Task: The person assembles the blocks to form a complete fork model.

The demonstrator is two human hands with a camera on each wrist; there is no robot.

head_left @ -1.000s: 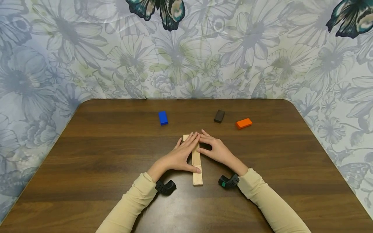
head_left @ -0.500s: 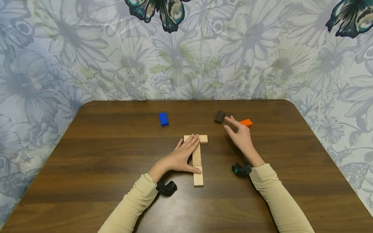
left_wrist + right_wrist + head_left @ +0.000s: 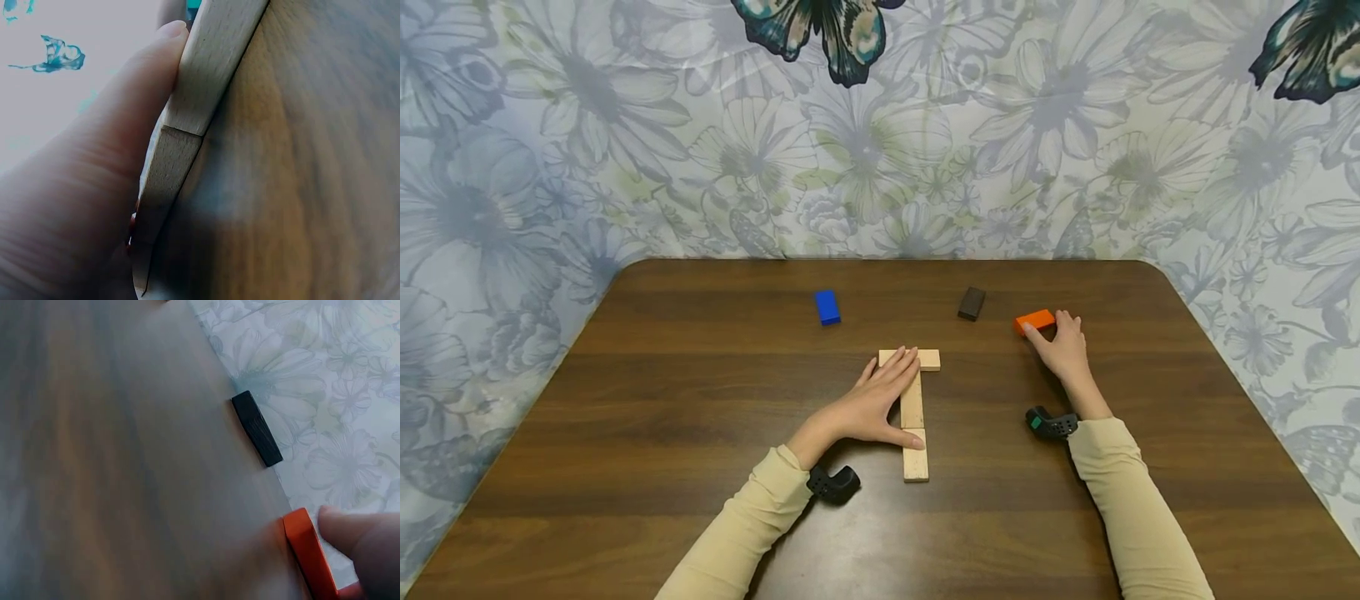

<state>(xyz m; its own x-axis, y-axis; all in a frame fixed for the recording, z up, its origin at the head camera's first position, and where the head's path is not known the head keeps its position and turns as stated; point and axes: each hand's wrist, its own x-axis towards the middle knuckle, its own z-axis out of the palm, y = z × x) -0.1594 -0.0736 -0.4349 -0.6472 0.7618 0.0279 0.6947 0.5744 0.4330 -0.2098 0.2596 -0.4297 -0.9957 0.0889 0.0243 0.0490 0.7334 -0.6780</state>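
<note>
My left hand [image 3: 868, 404] rests with spread, straight fingers on pale wooden blocks laid in a T shape. Its fingertips lie over the crosswise block [image 3: 929, 360], and its thumb lies on the near block [image 3: 915, 468] of the stem. Between them is the middle block [image 3: 912, 404], end to end with the near one. In the left wrist view the thumb lies along the wooden block [image 3: 215, 69]. My right hand [image 3: 1066, 348] is at the orange block [image 3: 1034, 320], thumb at its front side and fingers by its right end. The right wrist view has the thumb beside the orange block [image 3: 309, 556].
A blue block [image 3: 827, 307] lies at the back left of the brown table [image 3: 700, 333]. A black block [image 3: 972, 304] lies between it and the orange one. Behind the table's far edge hangs a floral-patterned backdrop [image 3: 865, 167].
My right hand has left the crosswise wooden block and moved right and away from me, past the black block, to the orange block. My left hand has stayed on the wooden blocks.
</note>
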